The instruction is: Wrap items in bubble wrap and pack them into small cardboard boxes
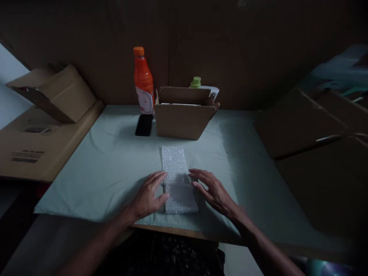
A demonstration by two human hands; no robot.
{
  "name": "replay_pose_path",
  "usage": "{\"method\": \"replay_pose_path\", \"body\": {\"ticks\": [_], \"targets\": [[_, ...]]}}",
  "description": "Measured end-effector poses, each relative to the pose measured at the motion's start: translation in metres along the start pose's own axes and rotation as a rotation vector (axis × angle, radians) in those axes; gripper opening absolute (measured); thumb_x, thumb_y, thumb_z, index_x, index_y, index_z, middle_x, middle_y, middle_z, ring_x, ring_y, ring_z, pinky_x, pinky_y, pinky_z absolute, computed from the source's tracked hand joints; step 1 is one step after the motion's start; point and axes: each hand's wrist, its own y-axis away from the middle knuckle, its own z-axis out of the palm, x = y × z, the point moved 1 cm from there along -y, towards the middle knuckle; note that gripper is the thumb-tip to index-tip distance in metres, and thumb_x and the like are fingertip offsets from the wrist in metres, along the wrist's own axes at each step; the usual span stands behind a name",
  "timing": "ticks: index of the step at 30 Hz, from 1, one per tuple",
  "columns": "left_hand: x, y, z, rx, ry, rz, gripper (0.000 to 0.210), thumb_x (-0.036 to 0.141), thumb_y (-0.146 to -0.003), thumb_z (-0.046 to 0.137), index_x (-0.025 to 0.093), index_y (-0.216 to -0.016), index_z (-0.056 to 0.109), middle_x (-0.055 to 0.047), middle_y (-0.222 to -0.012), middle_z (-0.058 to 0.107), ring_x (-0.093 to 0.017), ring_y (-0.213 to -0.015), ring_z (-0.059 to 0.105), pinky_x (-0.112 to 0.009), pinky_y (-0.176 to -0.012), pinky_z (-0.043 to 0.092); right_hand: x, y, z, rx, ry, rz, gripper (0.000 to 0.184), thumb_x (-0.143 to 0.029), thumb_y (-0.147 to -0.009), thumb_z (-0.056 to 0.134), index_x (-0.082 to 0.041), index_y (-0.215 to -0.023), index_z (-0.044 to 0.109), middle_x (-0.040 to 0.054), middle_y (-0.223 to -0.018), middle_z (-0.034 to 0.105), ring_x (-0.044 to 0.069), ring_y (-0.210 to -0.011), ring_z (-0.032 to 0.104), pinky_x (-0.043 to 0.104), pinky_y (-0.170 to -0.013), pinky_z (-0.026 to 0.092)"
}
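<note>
A long, flat strip of bubble wrap (176,165) lies on the pale green cloth in front of me, its lower part looking smoother and greyer. Whether anything is inside it I cannot tell. At its left edge my left hand (149,194) rests with thumb and fingers apart, the tips touching the wrap. On the opposite side my right hand (212,188) is also open, its fingertips at or just beside the right edge. Neither hand grips anything.
Behind the wrap stands an open cardboard box (181,122), with a green-capped white bottle (196,82) partly hidden behind it. Left of it are an orange bottle (143,82) and a black phone (144,125). Cardboard boxes (69,96) flank the left; larger dark cartons (322,172) flank the right.
</note>
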Motion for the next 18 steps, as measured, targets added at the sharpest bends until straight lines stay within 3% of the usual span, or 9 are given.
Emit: {"method": "replay_pose_path", "body": {"ticks": [4, 8, 12, 18], "targets": [[-0.014, -0.036, 0.001, 0.056, -0.25, -0.053, 0.054, 0.023, -0.088, 0.056, 0.012, -0.141, 0.051, -0.018, -0.147, 0.053, -0.029, -0.139, 0.047, -0.048, -0.118, 0.039, 0.012, -0.036, 0.008, 0.03, 0.128, -0.056, 0.029, -0.023, -0.097, 0.053, -0.022, -0.122, 0.068, 0.0116, -0.133, 0.066, 0.028, -0.121, 0.061, 0.05, -0.101, 0.049], [-0.021, -0.069, 0.003, 0.018, -0.343, -0.048, 0.048, 0.023, -0.087, 0.059, 0.015, -0.134, 0.058, -0.015, -0.147, 0.054, -0.03, -0.14, 0.045, -0.047, -0.118, 0.037, 0.001, -0.044, 0.023, -0.07, 0.296, -0.111, 0.029, -0.02, -0.093, 0.058, -0.019, -0.119, 0.07, 0.0148, -0.135, 0.065, 0.033, -0.124, 0.059, 0.052, -0.098, 0.049], [-0.024, -0.079, 0.003, -0.02, -0.365, -0.018, 0.04, 0.025, -0.088, 0.059, 0.017, -0.128, 0.063, -0.015, -0.149, 0.052, -0.03, -0.143, 0.042, -0.049, -0.12, 0.032, -0.028, 0.003, 0.037, -0.137, 0.177, -0.13, 0.027, -0.028, -0.097, 0.054, -0.02, -0.118, 0.07, 0.0143, -0.133, 0.066, 0.032, -0.125, 0.058, 0.051, -0.098, 0.049], [-0.032, -0.077, 0.005, -0.036, -0.406, -0.003, 0.044, 0.026, -0.091, 0.057, 0.017, -0.134, 0.059, -0.015, -0.154, 0.047, -0.029, -0.146, 0.038, -0.051, -0.12, 0.028, -0.088, 0.078, 0.043, -0.371, -0.324, -0.205, 0.034, -0.036, -0.101, 0.051, -0.028, -0.132, 0.061, 0.0055, -0.122, 0.072, 0.02, -0.114, 0.065, 0.041, -0.106, 0.049]]}}
